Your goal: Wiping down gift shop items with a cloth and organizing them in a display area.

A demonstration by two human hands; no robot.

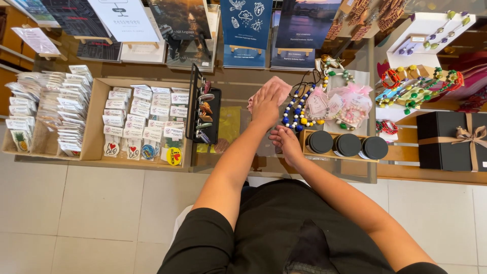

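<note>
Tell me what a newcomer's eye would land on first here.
At centre, the left hand presses a pink cloth flat on the glass counter, with the right hand just below it. To the right lie bright beaded necklaces; three black round lids sit in a wooden tray.

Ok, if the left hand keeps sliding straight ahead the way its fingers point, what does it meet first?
The left hand lies flat on a pink cloth. Straight ahead, past the cloth's far edge, the blue booklet stack probably comes first, though depth is unclear.

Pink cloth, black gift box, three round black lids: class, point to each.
Pink cloth (pixel 280 87), head view, bare corner past the hand.
Black gift box (pixel 442 142), head view, lid top.
Black lids (pixel 347 145), head view, middle lid.
</note>
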